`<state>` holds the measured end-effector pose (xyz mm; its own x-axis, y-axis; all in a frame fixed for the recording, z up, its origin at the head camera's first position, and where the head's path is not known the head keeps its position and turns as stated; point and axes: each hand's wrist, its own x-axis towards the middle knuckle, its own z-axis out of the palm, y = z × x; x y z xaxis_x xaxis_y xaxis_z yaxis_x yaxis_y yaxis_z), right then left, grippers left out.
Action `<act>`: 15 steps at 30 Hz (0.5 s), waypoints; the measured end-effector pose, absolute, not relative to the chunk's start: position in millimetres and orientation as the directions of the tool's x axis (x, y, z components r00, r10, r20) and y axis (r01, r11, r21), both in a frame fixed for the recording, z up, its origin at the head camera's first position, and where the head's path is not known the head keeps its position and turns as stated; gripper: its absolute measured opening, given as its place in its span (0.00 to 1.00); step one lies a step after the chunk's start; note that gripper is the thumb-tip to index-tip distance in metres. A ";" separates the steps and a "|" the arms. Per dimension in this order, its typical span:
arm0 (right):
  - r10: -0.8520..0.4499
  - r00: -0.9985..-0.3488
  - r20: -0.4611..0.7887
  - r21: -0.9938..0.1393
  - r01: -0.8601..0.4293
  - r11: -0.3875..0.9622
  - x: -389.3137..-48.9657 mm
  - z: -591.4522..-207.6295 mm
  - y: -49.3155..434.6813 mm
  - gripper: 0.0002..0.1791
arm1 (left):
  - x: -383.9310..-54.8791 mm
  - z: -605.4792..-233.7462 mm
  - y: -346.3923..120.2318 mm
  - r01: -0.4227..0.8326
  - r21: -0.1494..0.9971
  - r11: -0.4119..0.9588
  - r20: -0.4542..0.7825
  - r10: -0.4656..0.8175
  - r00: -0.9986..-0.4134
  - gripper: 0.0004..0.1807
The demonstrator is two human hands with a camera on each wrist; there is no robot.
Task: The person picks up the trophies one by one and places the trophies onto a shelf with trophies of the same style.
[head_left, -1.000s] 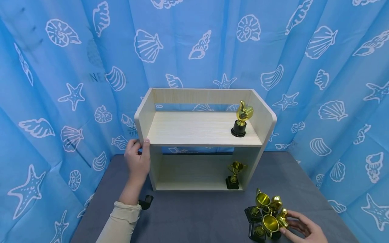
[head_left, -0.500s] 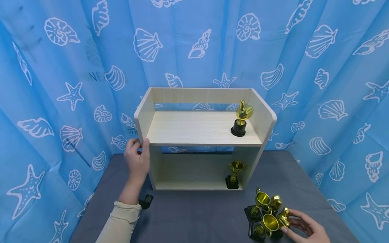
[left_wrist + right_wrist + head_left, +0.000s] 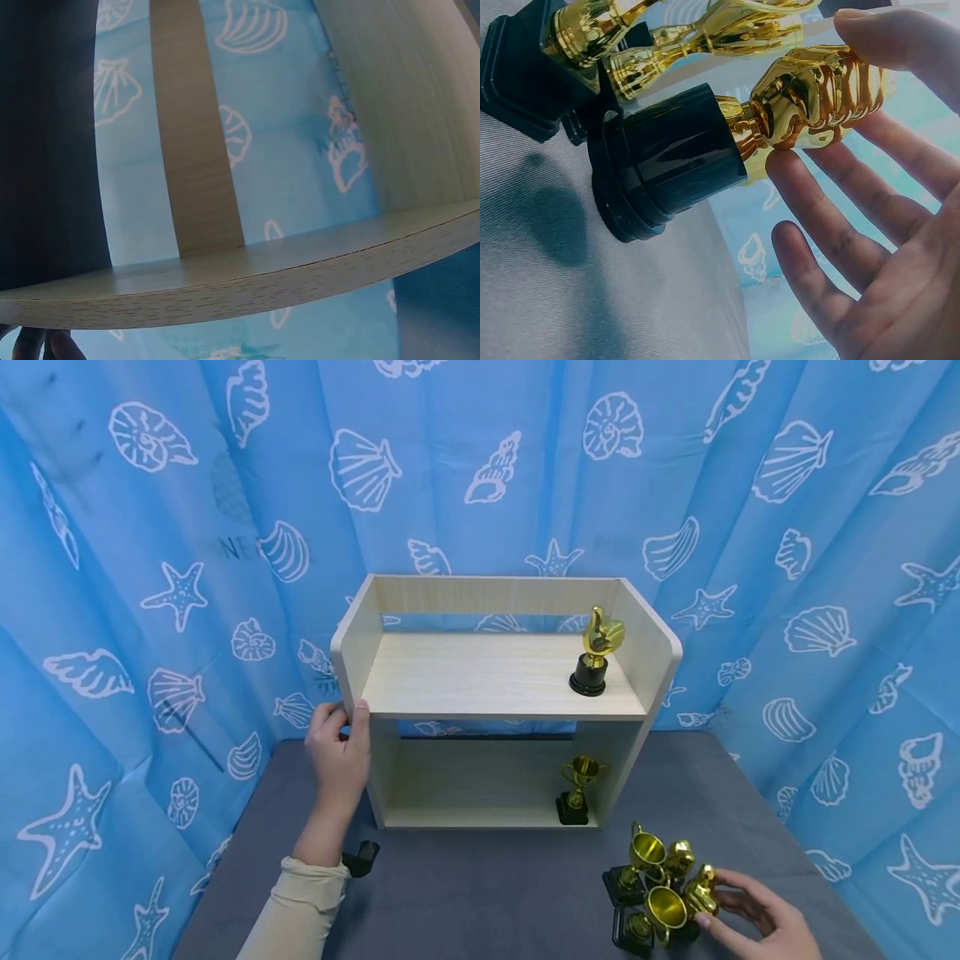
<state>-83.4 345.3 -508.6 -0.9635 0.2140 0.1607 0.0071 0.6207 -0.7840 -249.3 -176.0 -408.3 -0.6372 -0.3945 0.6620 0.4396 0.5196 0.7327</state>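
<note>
My left hand (image 3: 341, 756) grips the left side panel of a pale wooden two-tier shelf (image 3: 487, 718), thumb on its front edge. In the left wrist view, dark fingertips (image 3: 49, 345) show below the panel edge (image 3: 247, 300). At the lower right, my right hand (image 3: 765, 918) holds a gold thumbs-up trophy (image 3: 702, 890) by its top, between thumb and fingers. The right wrist view shows its round black base (image 3: 675, 157) close to the cloth; I cannot tell whether they touch. Beside it stand two gold cup trophies (image 3: 666, 908) and another gold-topped trophy (image 3: 680, 858), partly hidden.
A thumbs-up trophy (image 3: 596, 652) stands on the upper tier at the right. A two-handled cup trophy (image 3: 576, 789) stands at the right of the lower tier. Grey cloth (image 3: 480, 893) covers the table. A blue shell-patterned curtain (image 3: 480, 468) hangs behind.
My right hand and the thumbs-up trophy have shifted slightly right and away from the cup trophies. The left hand stays on the shelf panel.
</note>
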 end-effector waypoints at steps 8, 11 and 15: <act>0.189 -0.959 0.210 -0.778 -0.047 0.626 -82.3 -497.1 343.7 0.29 | -249.8 -409.5 -175.7 0.444 0.722 0.531 0.674 -0.395 -0.624 0.22; 0.171 -0.961 0.216 -0.768 -0.060 0.637 -81.1 -494.4 344.1 0.29 | -249.6 -409.4 -175.4 0.444 0.721 0.532 0.675 -0.397 -0.621 0.22; 0.156 -0.960 0.230 -0.756 -0.076 0.650 -80.1 -490.2 344.1 0.29 | -249.6 -409.0 -175.1 0.447 0.717 0.535 0.680 -0.397 -0.616 0.22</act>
<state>-80.1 344.1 -490.2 -0.9605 0.1560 0.2304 -0.0759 0.6498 -0.7563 -249.6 -175.1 -409.0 -0.6161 -0.3971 0.6802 0.4466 0.5352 0.7170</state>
